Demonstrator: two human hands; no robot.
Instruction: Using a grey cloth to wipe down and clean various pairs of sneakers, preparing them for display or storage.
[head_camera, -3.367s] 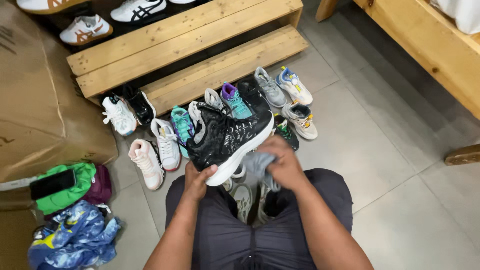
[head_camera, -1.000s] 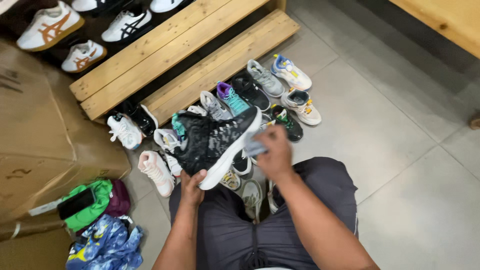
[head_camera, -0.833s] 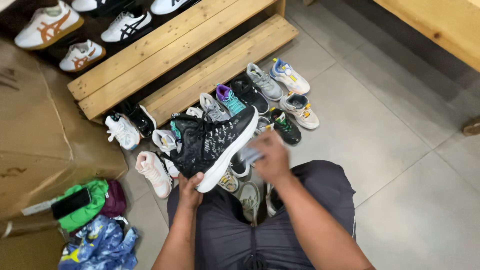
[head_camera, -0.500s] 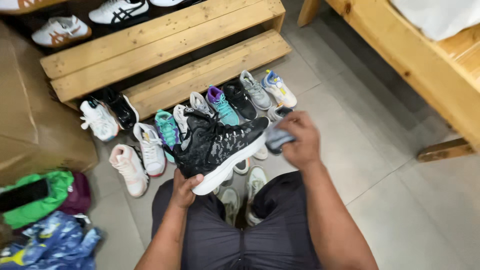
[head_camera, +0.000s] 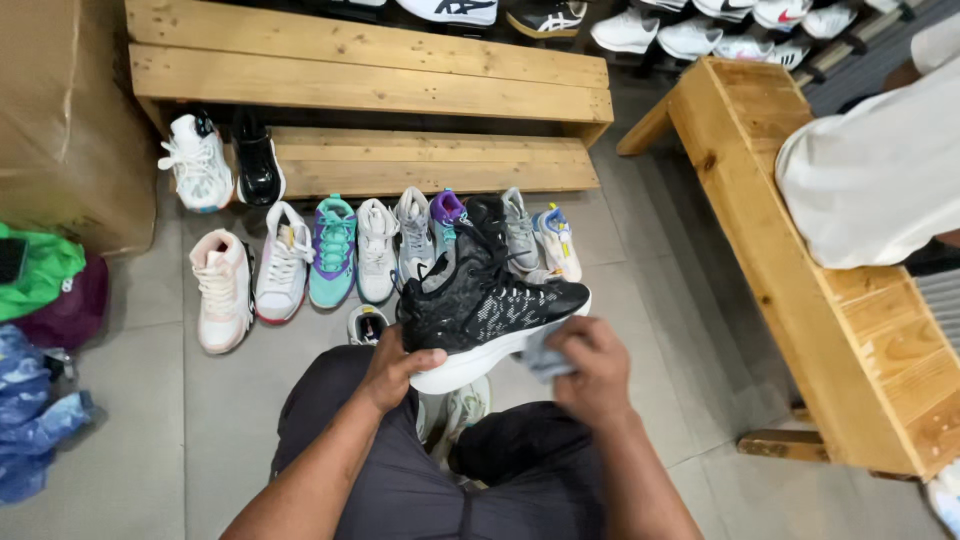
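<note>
Since half a second ago, the right hand (head_camera: 592, 372) has dropped from the toe of the black high-top sneaker (head_camera: 487, 313) to its white sole edge, and the view has swung toward the wooden bench (head_camera: 800, 270) on the right. That hand now closes around a small grey cloth (head_camera: 541, 357), pressing it against the sole near the toe. The left hand (head_camera: 392, 367) grips the sneaker's heel, fingers curled under the sole, holding the shoe above the person's knees, toe pointing right.

Grey floor tiles (head_camera: 150, 430) run underneath. A row of sneakers (head_camera: 330, 250) stands on them just beyond the held shoe: pink-white, white, teal, grey, purple-topped. Behind them rises a stepped rack of pale wooden planks (head_camera: 370, 70), with a white shoe (head_camera: 197, 162) and a black one (head_camera: 257, 160) on the floor by its lower step. More white shoes (head_camera: 690, 35) line the far top edge. A cardboard box (head_camera: 60, 110) stands at left, with a green bag (head_camera: 40, 270) and a blue plastic bag (head_camera: 30, 410) beside it. Another person's white-clad shape (head_camera: 880, 170) rests on the bench.
</note>
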